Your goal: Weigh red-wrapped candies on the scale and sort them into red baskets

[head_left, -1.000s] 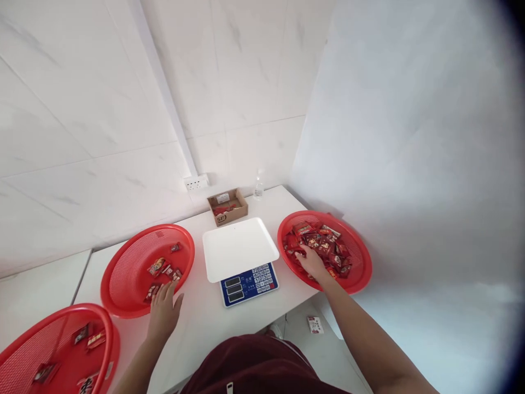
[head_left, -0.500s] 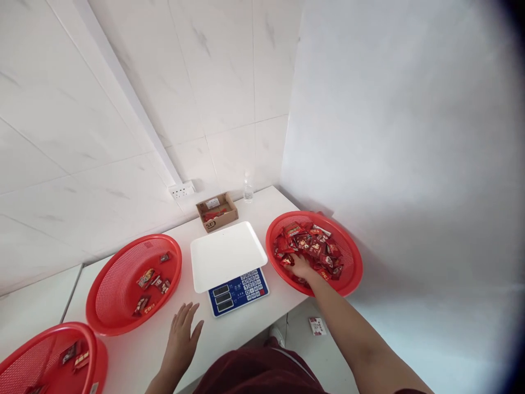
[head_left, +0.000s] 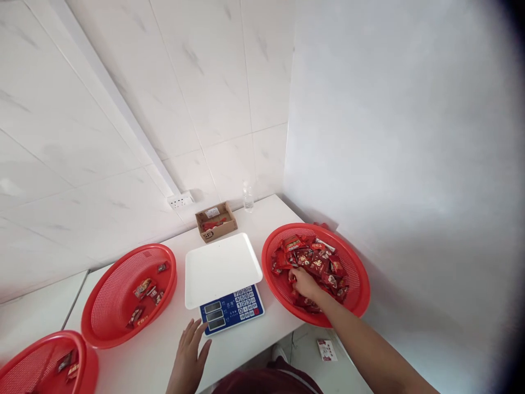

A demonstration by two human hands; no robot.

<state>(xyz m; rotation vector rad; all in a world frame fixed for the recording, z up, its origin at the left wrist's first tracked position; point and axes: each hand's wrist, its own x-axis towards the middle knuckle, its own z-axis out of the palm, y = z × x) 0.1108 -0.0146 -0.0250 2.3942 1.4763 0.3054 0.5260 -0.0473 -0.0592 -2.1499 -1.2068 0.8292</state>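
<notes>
My right hand [head_left: 304, 282] reaches into the right red basket [head_left: 358, 273], its fingers closed around a red-wrapped packet whose edge shows at the fingertips. Around it lies a heap of red and dark red snack packets [head_left: 318, 262]. My left hand [head_left: 191, 350] hovers over the front of the table with fingers stretched and apart, holding nothing. Close beyond its fingertips stands a weighing scale [head_left: 229, 313] with a blue keypad panel. A bare white tray [head_left: 221, 268] forms the scale's top.
Two more red baskets, a middle one [head_left: 110, 290] and a near-left one [head_left: 91, 365], each hold a few packets. At the back of the white table [head_left: 143, 364] are a cardboard box [head_left: 219, 232] and a clear bottle [head_left: 248, 198]. A printed packet [head_left: 327, 350] lies on the floor.
My right hand's fingers have gone from spread over the packets to closed on one. The whole view has shifted slightly, and my left hand is nearer the scale.
</notes>
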